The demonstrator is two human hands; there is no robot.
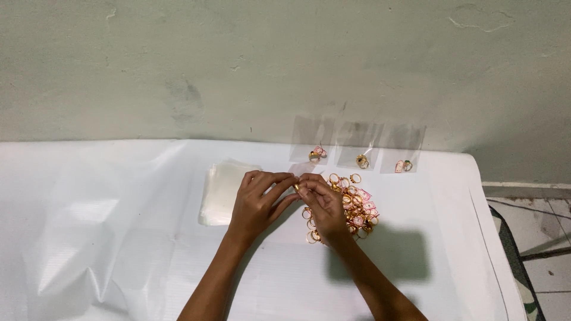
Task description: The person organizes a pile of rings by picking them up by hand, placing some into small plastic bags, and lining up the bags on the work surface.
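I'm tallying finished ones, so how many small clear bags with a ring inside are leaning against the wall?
3: left bag, middle bag, right bag, side by side against the wall beyond the ring pile.

Bags [223, 190] left of rings [355, 209], seemingly.

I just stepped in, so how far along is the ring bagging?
Done: three bagged rings lean against the wall. In hand: the left hand and right hand pinch one gold ring together. Left: a pile of rings and a stack of empty bags.
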